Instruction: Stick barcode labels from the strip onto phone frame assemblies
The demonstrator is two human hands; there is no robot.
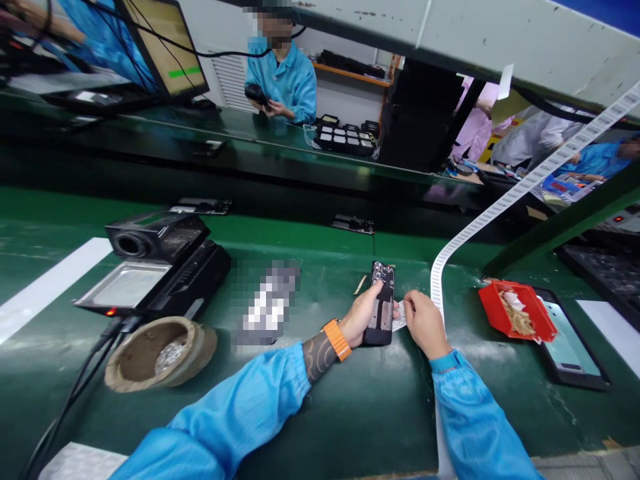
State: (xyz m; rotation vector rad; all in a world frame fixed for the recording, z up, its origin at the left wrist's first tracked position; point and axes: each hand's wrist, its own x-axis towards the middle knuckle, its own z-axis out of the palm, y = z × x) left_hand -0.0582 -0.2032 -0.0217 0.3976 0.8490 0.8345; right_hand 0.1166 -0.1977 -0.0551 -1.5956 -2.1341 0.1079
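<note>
My left hand [364,313] grips an opened phone [384,319], with its dark inside and circuit parts facing up. The thumb lies along the phone's left side and fingertips show at its right edge. Close on the right, my right hand [425,323] pinches a small whitish printed sheet [400,322] beside the phone; part of it is hidden by the fingers. A long strip of barcode labels [465,235] hangs from the upper right and passes behind my right hand. A thin yellowish strip [359,285] lies on the green table left of the phone.
To the left stand a black device [165,260] with cables and a clay-like bowl [127,373]. A blurred-out item [270,303] lies nearer. On the right, a red bin [520,310] overlaps a black tray [597,383]. Phone parts [353,223] lie farther back; a co-worker [283,77] is beyond.
</note>
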